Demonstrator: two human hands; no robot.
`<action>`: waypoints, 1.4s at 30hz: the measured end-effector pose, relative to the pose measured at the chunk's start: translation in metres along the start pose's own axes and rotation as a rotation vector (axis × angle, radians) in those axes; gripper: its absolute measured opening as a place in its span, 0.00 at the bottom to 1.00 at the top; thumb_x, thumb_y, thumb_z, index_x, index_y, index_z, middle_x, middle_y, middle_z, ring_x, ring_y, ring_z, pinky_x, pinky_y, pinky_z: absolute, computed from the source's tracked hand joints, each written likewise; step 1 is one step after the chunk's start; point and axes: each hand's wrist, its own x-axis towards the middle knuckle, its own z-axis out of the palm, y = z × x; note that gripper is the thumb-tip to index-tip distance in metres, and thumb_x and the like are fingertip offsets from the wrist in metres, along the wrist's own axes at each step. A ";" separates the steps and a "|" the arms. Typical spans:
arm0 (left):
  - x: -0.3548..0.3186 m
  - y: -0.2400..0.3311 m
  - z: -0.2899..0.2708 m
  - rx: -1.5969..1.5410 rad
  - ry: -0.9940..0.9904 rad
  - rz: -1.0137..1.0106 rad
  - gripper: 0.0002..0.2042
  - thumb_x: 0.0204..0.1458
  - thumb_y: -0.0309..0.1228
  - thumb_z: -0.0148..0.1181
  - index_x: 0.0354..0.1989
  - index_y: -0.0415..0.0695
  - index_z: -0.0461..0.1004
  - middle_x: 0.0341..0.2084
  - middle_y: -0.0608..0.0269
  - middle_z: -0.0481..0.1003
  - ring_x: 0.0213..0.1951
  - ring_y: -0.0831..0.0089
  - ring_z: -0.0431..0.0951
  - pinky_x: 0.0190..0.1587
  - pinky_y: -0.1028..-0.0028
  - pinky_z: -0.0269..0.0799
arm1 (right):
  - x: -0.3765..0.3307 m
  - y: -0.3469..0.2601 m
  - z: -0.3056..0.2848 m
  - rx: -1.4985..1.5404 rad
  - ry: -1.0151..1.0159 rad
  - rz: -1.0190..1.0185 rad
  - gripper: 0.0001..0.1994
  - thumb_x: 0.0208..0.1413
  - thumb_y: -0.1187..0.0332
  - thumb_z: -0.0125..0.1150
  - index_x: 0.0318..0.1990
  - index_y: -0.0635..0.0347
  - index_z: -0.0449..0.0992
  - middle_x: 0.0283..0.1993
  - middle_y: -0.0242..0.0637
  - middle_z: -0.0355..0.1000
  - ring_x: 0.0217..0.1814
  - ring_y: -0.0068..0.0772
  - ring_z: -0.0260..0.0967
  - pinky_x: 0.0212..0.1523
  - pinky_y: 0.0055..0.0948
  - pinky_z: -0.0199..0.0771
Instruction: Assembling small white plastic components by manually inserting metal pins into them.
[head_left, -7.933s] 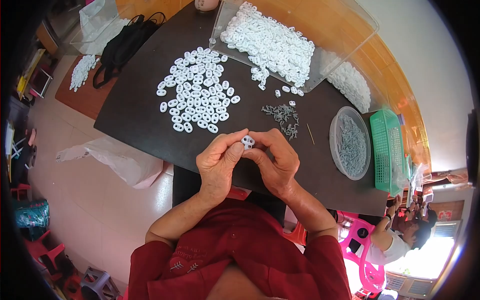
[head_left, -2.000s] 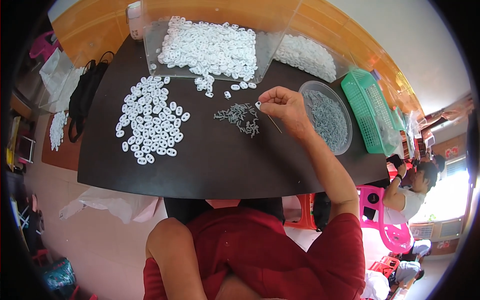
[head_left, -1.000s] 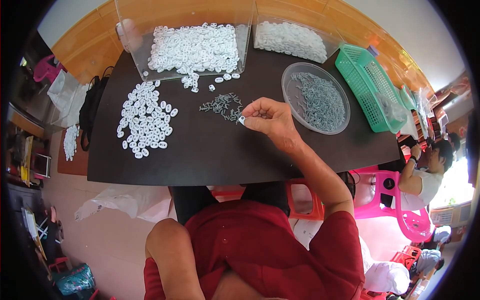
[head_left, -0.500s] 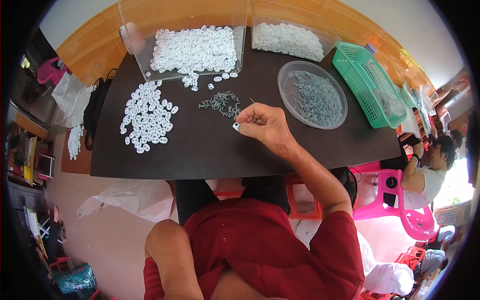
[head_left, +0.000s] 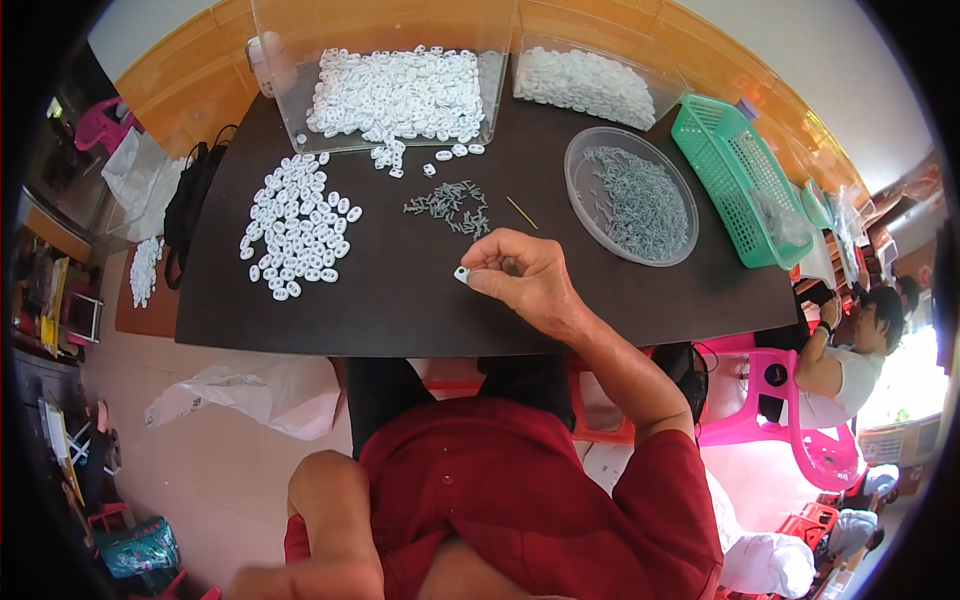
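- Right hand (head_left: 525, 275) drawn back a little toward the table's near edge since half a second ago, away from the loose grey screws (head_left: 448, 205).
- Fingers pinched together on a small white plastic piece (head_left: 462, 273), just over the dark table (head_left: 400, 310).
- Possibly a screw held there too; too small to tell.
- Left hand out of view, only the upper arm seen.
- Clear tray of white pieces (head_left: 400, 90) at the far edge, round screw bowl (head_left: 630, 195) and green basket (head_left: 745, 180) to the right.

Right hand (head_left: 522, 278) stretched forward on a bent arm, fingers (head_left: 484, 272) curled and pinched together; left upper arm low, its hand out of view
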 end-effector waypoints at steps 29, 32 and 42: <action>-0.028 -0.154 -0.079 0.392 0.200 -1.057 0.07 0.50 0.26 0.59 0.34 0.35 0.75 0.24 0.63 0.75 0.26 0.80 0.74 0.29 0.84 0.68 | 0.105 0.029 -0.012 -0.639 0.199 -0.275 0.07 0.43 0.76 0.58 0.33 0.63 0.77 0.27 0.38 0.72 0.28 0.28 0.69 0.30 0.25 0.67; -0.032 -0.155 -0.086 0.366 0.157 -1.048 0.07 0.51 0.26 0.58 0.34 0.35 0.74 0.25 0.63 0.75 0.27 0.80 0.74 0.29 0.84 0.68 | 0.136 0.045 -0.009 -0.822 0.185 -0.359 0.06 0.43 0.74 0.57 0.31 0.61 0.78 0.26 0.42 0.71 0.30 0.39 0.70 0.33 0.32 0.69; -0.037 -0.154 -0.093 0.286 0.128 -1.028 0.07 0.52 0.25 0.57 0.36 0.35 0.74 0.26 0.63 0.75 0.28 0.81 0.74 0.31 0.84 0.69 | 0.156 0.060 0.005 -1.033 0.099 -0.406 0.02 0.41 0.71 0.58 0.23 0.59 0.74 0.22 0.42 0.68 0.30 0.45 0.67 0.30 0.41 0.66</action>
